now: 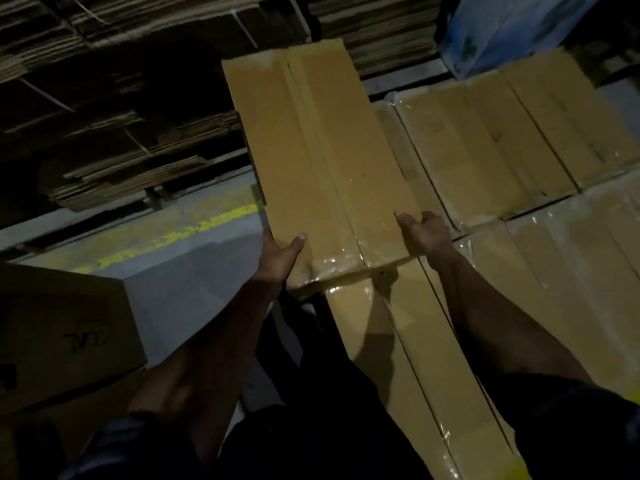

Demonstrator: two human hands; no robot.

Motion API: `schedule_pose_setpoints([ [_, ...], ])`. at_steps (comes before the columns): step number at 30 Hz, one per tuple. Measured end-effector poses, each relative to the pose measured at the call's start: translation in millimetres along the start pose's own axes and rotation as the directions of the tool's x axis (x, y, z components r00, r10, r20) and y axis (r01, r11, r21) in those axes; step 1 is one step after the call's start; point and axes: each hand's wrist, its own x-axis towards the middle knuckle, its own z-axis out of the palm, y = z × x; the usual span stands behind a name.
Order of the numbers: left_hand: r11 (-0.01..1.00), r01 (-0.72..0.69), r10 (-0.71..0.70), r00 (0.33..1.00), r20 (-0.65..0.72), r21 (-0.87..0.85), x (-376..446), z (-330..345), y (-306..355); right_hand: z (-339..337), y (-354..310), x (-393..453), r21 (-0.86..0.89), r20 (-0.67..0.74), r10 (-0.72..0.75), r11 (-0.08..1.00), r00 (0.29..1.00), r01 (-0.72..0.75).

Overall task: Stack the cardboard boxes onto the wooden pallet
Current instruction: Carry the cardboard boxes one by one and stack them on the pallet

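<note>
Two bare forearms are seen nearest the camera, reaching up from 6 o'clock toward the middle of the view. A long box [322, 161] is held at its near end by both hands. The left hand [277, 258] is curled round the near left corner, with the thumb laid on the top face and the fingers hidden below. The right hand [424, 230] is curled round the near right edge, thumb on top, the other fingers out of sight under the side. The box is sealed along its middle seam with clear tape, which shines at the near end. Its far end points to 12 o'clock, and the near end overhangs a layer of boxes [485, 150] lying flat from 2 o'clock to 5 o'clock. These are wrapped or taped in glossy film and are packed side by side, touching. Whether the held box rests on them or is carried just above cannot be told. No pallet can be made out beneath the layer.

At 8 o'clock a darker box [62, 334] with black lettering is set on another. A worn yellow line [180, 233] is painted on the grey floor [194, 292] at 9 o'clock. Bundles of flat cardboard [114, 143] are stacked from 10 to 12 o'clock, and a blue carton [502, 32] is seen at 1 o'clock.
</note>
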Motion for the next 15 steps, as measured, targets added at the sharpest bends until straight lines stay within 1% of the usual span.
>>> schedule_pose_setpoints([
  [1, 1.0, 0.017, -0.017, 1.0, 0.004, -0.025, -12, 3, -5, 1, 10, -6, 0.066, -0.021, 0.015, 0.998, 1.0, -0.014],
  [3, 0.991, 0.116, -0.112, 0.992, 0.049, -0.073, -27, 8, -13, 2, 25, -15, 0.239, -0.043, 0.054, 0.97, 0.998, -0.043],
  [5, 0.967, 0.225, -0.21, 0.969, 0.127, -0.117, -33, 8, -23, 5, 38, -20, 0.416, 0.004, 0.139, 0.9, 0.99, -0.128],
  [6, 0.958, 0.248, -0.224, 0.962, 0.158, -0.147, -35, 8, -27, 7, 44, -23, 0.49, 0.054, 0.181, 0.852, 0.982, -0.184],
  [7, 0.95, 0.255, -0.224, 0.959, 0.174, -0.181, -34, 9, -31, 9, 49, -24, 0.55, 0.096, 0.199, 0.806, 0.975, -0.218],
  [9, 0.943, 0.242, -0.208, 0.965, 0.162, -0.227, -30, 13, -35, 15, 53, -23, 0.636, 0.127, 0.206, 0.734, 0.97, -0.239],
  [12, 0.943, 0.223, -0.193, 0.971, 0.139, -0.248, -26, 20, -35, 19, 51, -18, 0.713, 0.084, 0.212, 0.67, 0.974, -0.208],
  [15, 0.944, 0.206, -0.18, 0.976, 0.12, -0.259, -24, 27, -32, 15, 50, -9, 0.741, 0.027, 0.198, 0.654, 0.98, -0.153],
])
